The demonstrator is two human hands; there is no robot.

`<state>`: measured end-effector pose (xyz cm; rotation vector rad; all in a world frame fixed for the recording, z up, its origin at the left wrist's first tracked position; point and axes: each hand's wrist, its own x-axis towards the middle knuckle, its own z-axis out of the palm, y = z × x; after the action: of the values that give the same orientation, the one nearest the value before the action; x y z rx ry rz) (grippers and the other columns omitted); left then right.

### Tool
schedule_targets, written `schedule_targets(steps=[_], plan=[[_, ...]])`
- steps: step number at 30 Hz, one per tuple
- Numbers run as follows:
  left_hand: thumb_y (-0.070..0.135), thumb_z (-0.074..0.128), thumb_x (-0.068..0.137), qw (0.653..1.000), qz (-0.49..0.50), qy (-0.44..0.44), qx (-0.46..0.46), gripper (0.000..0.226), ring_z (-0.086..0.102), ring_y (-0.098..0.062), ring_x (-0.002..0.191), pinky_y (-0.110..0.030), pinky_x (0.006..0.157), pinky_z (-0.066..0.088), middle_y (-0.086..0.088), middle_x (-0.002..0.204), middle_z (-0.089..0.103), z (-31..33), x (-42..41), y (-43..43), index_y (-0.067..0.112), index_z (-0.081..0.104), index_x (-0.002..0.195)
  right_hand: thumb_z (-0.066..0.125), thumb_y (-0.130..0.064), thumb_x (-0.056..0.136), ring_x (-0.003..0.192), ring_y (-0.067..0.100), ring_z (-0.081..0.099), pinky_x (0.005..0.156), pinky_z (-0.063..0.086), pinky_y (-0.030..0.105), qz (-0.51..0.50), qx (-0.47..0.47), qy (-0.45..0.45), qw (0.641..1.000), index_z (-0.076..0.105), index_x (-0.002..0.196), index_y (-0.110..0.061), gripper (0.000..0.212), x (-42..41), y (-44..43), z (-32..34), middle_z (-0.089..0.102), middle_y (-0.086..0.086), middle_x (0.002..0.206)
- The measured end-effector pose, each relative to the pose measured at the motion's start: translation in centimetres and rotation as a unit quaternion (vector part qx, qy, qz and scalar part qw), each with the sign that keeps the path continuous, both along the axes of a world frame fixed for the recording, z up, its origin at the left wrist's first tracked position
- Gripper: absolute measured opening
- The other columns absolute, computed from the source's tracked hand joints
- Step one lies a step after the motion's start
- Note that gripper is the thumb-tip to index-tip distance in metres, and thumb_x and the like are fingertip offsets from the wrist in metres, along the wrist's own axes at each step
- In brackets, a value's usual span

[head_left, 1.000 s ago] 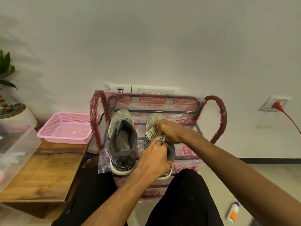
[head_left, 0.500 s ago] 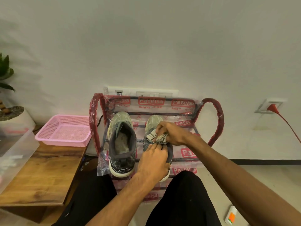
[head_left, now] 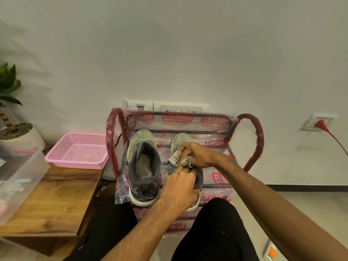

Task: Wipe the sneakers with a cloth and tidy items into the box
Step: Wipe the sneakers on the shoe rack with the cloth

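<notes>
Head view, plastic-wrapped rack (head_left: 258,140) against white wall (head_left: 169,53), right grip (head_left: 195,153) clutching cloth (head_left: 174,159), left grip (head_left: 180,187) clasping sneaker (head_left: 178,141)

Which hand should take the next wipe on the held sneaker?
Right, probably. The right hand grips the cloth on top of the sneaker; the left hand holds its heel end, better placed to steady it.

Left side: wooden desk (head_left: 56,200) bearing a pink mesh basket (head_left: 75,165), with a potted plant (head_left: 17,129) in a white pot behind it. Centre, against the wall: metal rack (head_left: 259,140) wrapped in red-printed clear plastic, standing below a white switch panel (head_left: 169,107). Right: red plug (head_left: 320,123) in a wall socket, its cord trailing right; white-and-orange bottle (head_left: 271,252) on the floor.
</notes>
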<state>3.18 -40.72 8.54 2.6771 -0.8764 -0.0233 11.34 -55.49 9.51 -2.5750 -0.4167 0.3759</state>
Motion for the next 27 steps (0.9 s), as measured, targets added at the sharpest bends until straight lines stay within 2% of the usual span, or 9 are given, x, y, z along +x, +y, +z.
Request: schedule_targets(steps=[4, 8, 11, 13, 17, 19, 21, 24, 27], plan=[[0.033, 0.063, 0.086, 1.0, 0.005, 0.006, -0.005, 0.035, 0.047, -0.023, 0.117, -0.034, 0.088, 0.041, -0.005, 0.12, 0.058, -0.1, 0.1, 0.0, 0.015, 0.055, 0.115, 0.056, 0.012, 0.077, 0.107, 0.016, 0.049, 0.09, 0.045, 0.026, 0.01, -0.02, -0.031, 0.999, 0.069, 0.107, -0.004, 0.036, 0.1, 0.1, -0.5, 0.053, 0.001, 0.115], [0.035, 0.064, 0.086, 1.0, -0.002, 0.007, -0.006, 0.04, 0.045, -0.023, 0.118, -0.035, 0.092, 0.041, -0.004, 0.123, 0.056, -0.1, 0.5, 0.1, 0.015, 0.054, 0.12, 0.064, -0.015, 0.09, 0.125, 0.021, 0.043, 0.104, 0.034, 0.032, 0.074, -0.224, -0.198, 0.951, 0.07, 0.119, -0.017, 0.03, 0.1, -0.4, -1.9, 0.049, 0.002, 0.134], [0.036, 0.065, 0.085, 1.0, -0.005, 0.003, 0.007, 0.047, 0.044, -0.023, 0.121, -0.036, 0.096, 0.04, -0.005, 0.126, 0.054, -0.2, 0.6, 0.1, 0.015, 0.05, 0.125, 0.055, -0.023, 0.097, 0.133, 0.023, 0.037, 0.111, 0.028, 0.035, 0.02, -0.295, -0.221, 0.929, 0.062, 0.131, -0.022, 0.035, -0.1, -1.0, -1.9, 0.043, 0.002, 0.143], [0.036, 0.067, 0.083, 1.0, -0.004, -0.005, 0.011, 0.049, 0.044, -0.023, 0.12, -0.035, 0.097, 0.039, -0.005, 0.126, 0.054, 0.0, 0.9, 0.1, 0.014, 0.05, 0.124, 0.058, -0.015, 0.094, 0.132, 0.024, 0.04, 0.111, 0.028, 0.035, -0.027, -0.277, -0.219, 0.935, 0.061, 0.132, -0.024, 0.039, -0.1, -0.6, -2.0, 0.046, 0.003, 0.141], [0.038, 0.068, 0.08, 0.998, -0.014, -0.023, 0.055, 0.059, 0.04, -0.026, 0.122, -0.039, 0.103, 0.034, -0.008, 0.129, 0.048, 0.8, 1.9, 0.0, 0.014, 0.042, 0.127, 0.054, 0.008, 0.082, 0.128, 0.028, 0.048, 0.106, 0.038, 0.038, -0.127, -0.121, -0.203, 0.963, 0.058, 0.135, -0.017, 0.059, 0.1, 0.3, -2.4, 0.054, 0.008, 0.138], [0.041, 0.068, 0.078, 0.995, -0.021, -0.018, 0.093, 0.069, 0.035, -0.03, 0.127, -0.043, 0.113, 0.025, -0.013, 0.135, 0.042, 0.8, 2.4, -0.2, 0.013, 0.037, 0.133, 0.051, 0.012, 0.078, 0.126, 0.029, 0.051, 0.104, 0.043, 0.04, -0.182, -0.053, -0.226, 0.956, 0.057, 0.135, -0.014, 0.062, 0.2, 0.2, -2.7, 0.056, 0.009, 0.138], [0.04, 0.067, 0.077, 0.994, -0.02, 0.003, 0.104, 0.074, 0.032, -0.032, 0.131, -0.043, 0.114, 0.024, -0.015, 0.139, 0.037, 0.9, 2.6, -0.3, 0.012, 0.035, 0.138, 0.051, 0.012, 0.079, 0.127, 0.027, 0.051, 0.104, 0.043, 0.039, -0.196, -0.028, -0.239, 0.951, 0.058, 0.134, -0.015, 0.062, 0.1, 0.0, -2.8, 0.057, 0.008, 0.138], [0.035, 0.065, 0.081, 0.995, -0.019, 0.019, 0.092, 0.062, 0.038, -0.029, 0.126, -0.039, 0.108, 0.031, -0.013, 0.134, 0.044, 0.7, 2.6, -0.6, 0.01, 0.041, 0.133, 0.055, 0.009, 0.083, 0.139, 0.024, 0.038, 0.113, 0.027, 0.033, -0.068, -0.08, -0.19, 0.976, 0.058, 0.135, -0.016, 0.058, 0.3, -0.4, -3.4, 0.049, 0.006, 0.146], [0.035, 0.063, 0.083, 0.996, -0.016, 0.011, 0.088, 0.057, 0.042, -0.029, 0.123, -0.038, 0.105, 0.033, -0.013, 0.132, 0.048, 0.4, 2.0, -0.8, 0.008, 0.042, 0.13, 0.065, -0.002, 0.088, 0.144, 0.023, 0.031, 0.118, 0.021, 0.037, 0.028, -0.21, -0.224, 0.951, 0.052, 0.14, -0.023, 0.058, 1.0, -2.2, -3.9, 0.042, 0.0, 0.152]])
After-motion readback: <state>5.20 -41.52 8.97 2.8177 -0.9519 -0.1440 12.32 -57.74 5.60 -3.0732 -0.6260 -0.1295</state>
